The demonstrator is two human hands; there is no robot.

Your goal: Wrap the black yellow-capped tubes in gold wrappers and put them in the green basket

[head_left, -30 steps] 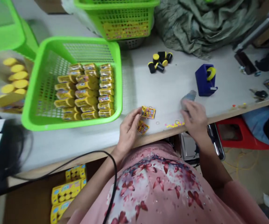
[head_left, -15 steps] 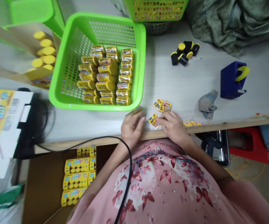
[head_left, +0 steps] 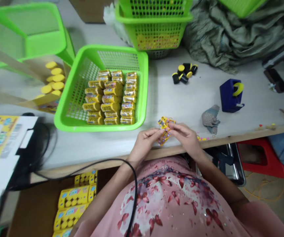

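Head: cards (head_left: 165, 130) between left hand (head_left: 144, 144), right hand (head_left: 185, 140)

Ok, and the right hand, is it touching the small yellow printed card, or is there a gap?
Touching. The head view shows the right hand with fingers on the yellow printed card.
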